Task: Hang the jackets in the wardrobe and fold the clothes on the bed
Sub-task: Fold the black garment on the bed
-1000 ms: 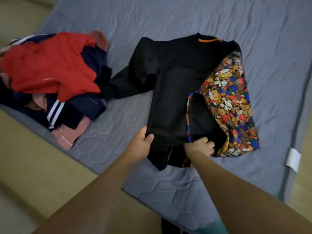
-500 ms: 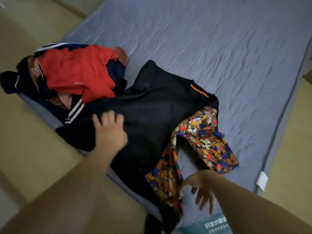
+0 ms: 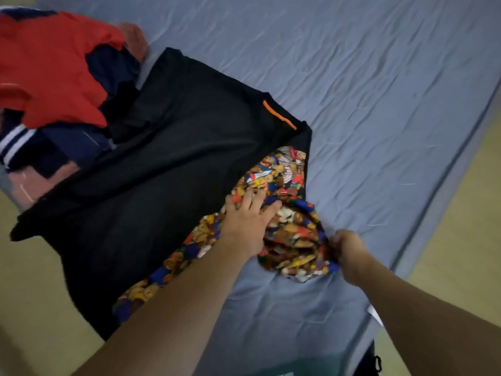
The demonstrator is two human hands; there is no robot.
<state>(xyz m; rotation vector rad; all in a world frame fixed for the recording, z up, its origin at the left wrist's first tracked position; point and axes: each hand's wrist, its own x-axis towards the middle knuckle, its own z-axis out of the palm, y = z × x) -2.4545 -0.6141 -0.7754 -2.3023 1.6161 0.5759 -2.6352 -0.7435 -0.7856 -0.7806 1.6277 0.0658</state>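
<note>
A black jacket (image 3: 168, 185) with an orange neck tab lies spread across the grey bed (image 3: 366, 104), its lower part hanging over the near edge. Its colourful bear-print lining (image 3: 287, 240) is turned out and bunched at the right. My left hand (image 3: 248, 221) rests on that lining with fingers fairly straight. My right hand (image 3: 348, 253) grips the right edge of the printed fabric, fingers curled round it.
A heap of clothes (image 3: 54, 77), red on top with navy, white-striped and pink pieces, sits at the bed's left end against the jacket. Beige floor (image 3: 461, 240) runs along both sides of the bed. A dark object (image 3: 370, 362) shows at the bottom right.
My left hand moved from the black fabric at the left over to the printed lining. My right hand, open half a second ago, now grips the lining's edge. The view shifted closer.
</note>
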